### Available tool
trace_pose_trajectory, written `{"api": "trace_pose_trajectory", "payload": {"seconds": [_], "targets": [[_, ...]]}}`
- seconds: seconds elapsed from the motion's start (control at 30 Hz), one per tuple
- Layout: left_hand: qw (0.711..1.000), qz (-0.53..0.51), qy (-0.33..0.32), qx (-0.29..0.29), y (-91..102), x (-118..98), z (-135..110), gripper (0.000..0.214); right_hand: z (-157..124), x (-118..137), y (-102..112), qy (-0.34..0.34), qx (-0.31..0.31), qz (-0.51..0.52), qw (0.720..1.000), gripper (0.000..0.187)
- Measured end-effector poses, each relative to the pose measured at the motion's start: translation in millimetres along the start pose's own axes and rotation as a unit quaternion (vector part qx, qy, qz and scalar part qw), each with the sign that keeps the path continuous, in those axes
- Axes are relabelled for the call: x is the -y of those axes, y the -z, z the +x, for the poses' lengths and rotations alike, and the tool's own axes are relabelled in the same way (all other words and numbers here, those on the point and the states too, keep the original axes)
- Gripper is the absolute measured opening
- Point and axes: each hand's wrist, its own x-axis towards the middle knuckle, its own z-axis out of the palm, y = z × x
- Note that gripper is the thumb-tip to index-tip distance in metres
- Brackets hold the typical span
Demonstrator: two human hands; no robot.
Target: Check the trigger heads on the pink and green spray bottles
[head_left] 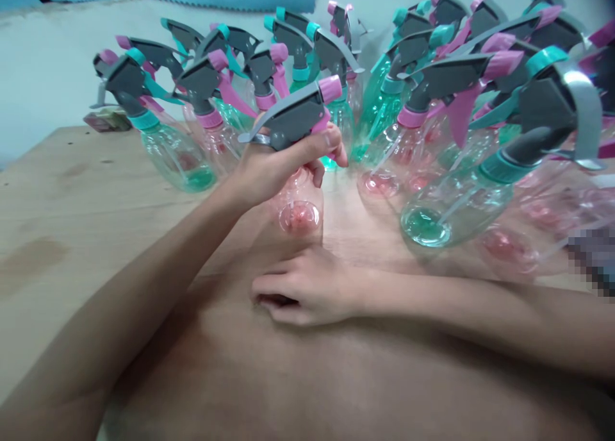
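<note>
My left hand grips the neck of a clear pink spray bottle that stands on the wooden table. Its grey trigger head has a pink nozzle and points right. My right hand lies flat on the table just in front of the bottle, fingers loosely curled and pointing left, holding nothing. The two hands are apart, with the bottle's base between them.
Several spray bottles, green and pink, with grey trigger heads crowd the back and right of the table. A large green one leans near my right forearm. A pale wall rises behind. A small packet lies at far left.
</note>
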Motion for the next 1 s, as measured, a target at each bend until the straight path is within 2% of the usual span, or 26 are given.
{"api": "trace_pose_trajectory", "payload": {"seconds": [0.53,0.77,1.0], "targets": [[1.0,-0.021,0.007,-0.007,-0.3,0.5,1.8,0.026,0.1,1.3,2.9,-0.003,0.013,0.002,1.0,0.019],[1.0,-0.014,0.009,-0.013,-2.7,-3.1,1.2,0.036,0.6,0.7,2.4,0.001,0.008,0.002,1.0,0.019],[1.0,-0.009,-0.005,-0.01,-3.2,-2.7,0.7,0.027,-0.4,1.2,3.4,-0.006,0.017,0.008,1.0,0.018]]}}
